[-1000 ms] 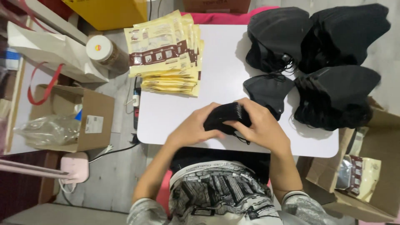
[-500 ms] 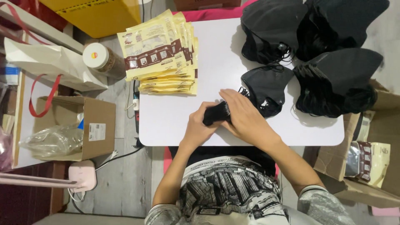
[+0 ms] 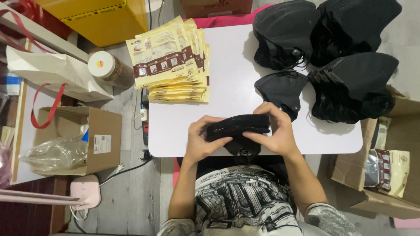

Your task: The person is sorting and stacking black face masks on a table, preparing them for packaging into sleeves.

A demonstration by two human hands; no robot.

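Left hand: the left hand is clamped on the left end of a flat stack of black fabric face masks, fingers curled over its top edge.
Right hand: the right hand grips the stack's right end, thumb beneath and fingers wrapped over the top.
Stack position: held level at the near edge of the white rectangular table, just above it.
Just beyond: a single black mask lies flat on the table, near the right hand.
Far right: three tall piles of black masks.
Far left: a fanned pile of cream-yellow flat packets with brown bands.
Floor left: an open brown cardboard box holding a crumpled clear plastic bag.
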